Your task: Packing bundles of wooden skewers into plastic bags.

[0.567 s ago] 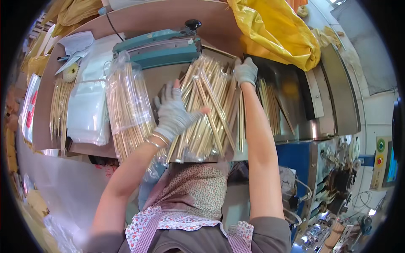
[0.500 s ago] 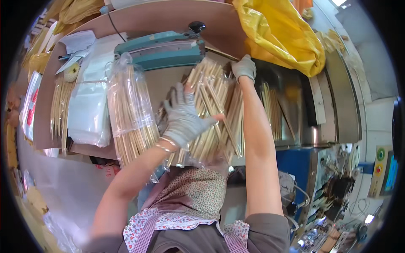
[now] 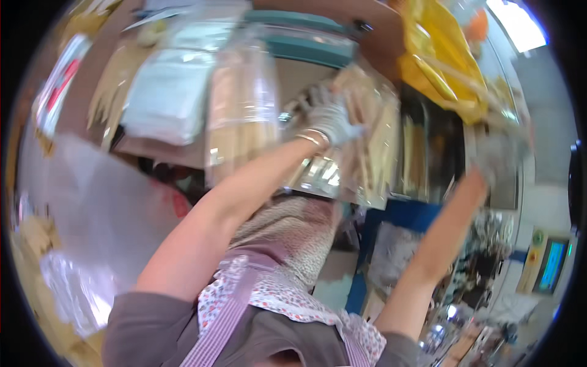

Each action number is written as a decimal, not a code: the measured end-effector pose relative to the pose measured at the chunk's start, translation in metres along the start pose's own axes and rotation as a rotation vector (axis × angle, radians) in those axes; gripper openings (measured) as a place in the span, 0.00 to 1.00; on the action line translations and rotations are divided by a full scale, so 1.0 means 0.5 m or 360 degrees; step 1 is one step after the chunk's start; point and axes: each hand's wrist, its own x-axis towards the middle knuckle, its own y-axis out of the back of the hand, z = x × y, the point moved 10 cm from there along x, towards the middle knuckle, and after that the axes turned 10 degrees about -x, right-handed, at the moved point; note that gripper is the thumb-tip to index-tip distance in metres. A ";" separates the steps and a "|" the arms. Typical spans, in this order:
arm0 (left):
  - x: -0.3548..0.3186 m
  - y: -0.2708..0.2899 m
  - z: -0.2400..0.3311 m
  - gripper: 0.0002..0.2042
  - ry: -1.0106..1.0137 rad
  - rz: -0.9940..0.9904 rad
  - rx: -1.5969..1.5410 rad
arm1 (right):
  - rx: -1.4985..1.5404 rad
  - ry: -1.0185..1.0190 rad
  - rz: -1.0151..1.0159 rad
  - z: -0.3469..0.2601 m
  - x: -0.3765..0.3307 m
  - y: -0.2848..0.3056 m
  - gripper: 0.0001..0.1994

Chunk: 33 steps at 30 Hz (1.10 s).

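My left hand [image 3: 330, 119], in a pale glove with bare fingertips, lies with spread fingers on clear plastic bags of thin wooden sticks [image 3: 382, 134]. Out to the right, my gloved right hand [image 3: 498, 156] is smeared by motion. A long thin stick [image 3: 455, 76] shows as a pale streak running up and left from it, apparently in its grip. Left of my left hand lies another bagged bundle of sticks [image 3: 238, 116].
A teal bag sealer [image 3: 306, 49] stands at the back. Flat clear bags [image 3: 165, 98] and loose sticks [image 3: 110, 92] lie to the left. A yellow plastic bag [image 3: 440, 67] hangs at the back right; machinery with a control panel [image 3: 547, 263] is at the right.
My right hand has swung from beside the sealer out to the far right, the thin stick apparently with it. My left hand remains on the bagged sticks. The whole view has shifted.
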 end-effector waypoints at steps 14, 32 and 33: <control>-0.065 0.697 -0.693 0.08 0.0269 0.1048 0.0245 | 0.1382 -0.0618 -0.0783 0.109 -0.502 0.214 0.12; 0.083 0.662 -1.023 0.14 0.0485 0.0429 0.0546 | 0.0710 -0.0777 -0.1376 0.083 -0.537 -0.331 0.25; 0.042 0.678 -0.964 0.14 0.0594 0.0385 0.0425 | 0.0619 -0.0642 -0.1661 0.047 -0.596 -0.406 0.31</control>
